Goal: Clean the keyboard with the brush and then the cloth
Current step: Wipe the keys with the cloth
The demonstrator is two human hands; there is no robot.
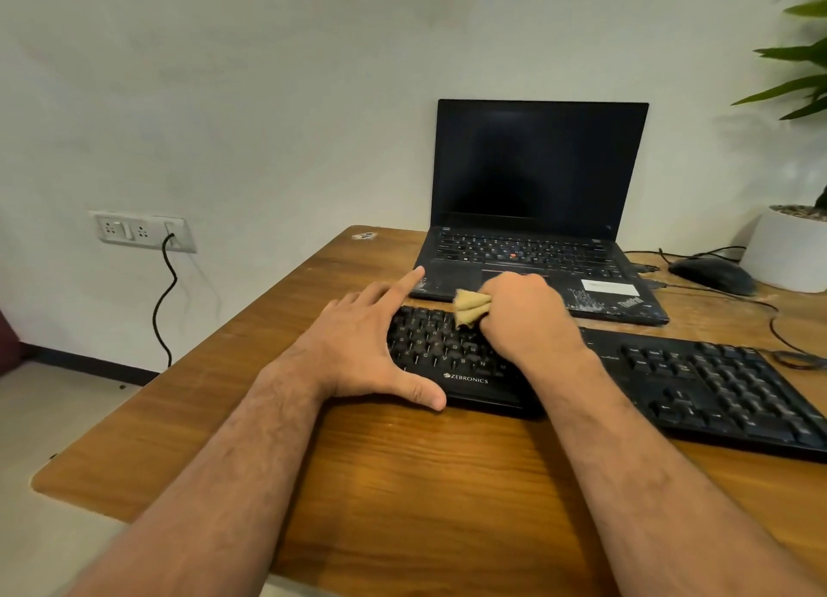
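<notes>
Wooden surface (402, 484) carries everything. Keyboard (671, 386) lies across its middle, my landmark. Laptop (541, 220) stands open just behind the keyboard, screen dark. My left hand (358, 346) rests on the keyboard's left end, fingers spread flat, thumb along its front edge. My right hand (528, 314) presses down on the keys, grip clamped round the tan cloth (470, 308).

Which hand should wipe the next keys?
The right hand. It already grips the cloth over the keyboard, while the left hand lies flat on the keyboard's left end, seemingly steadying it.
</notes>
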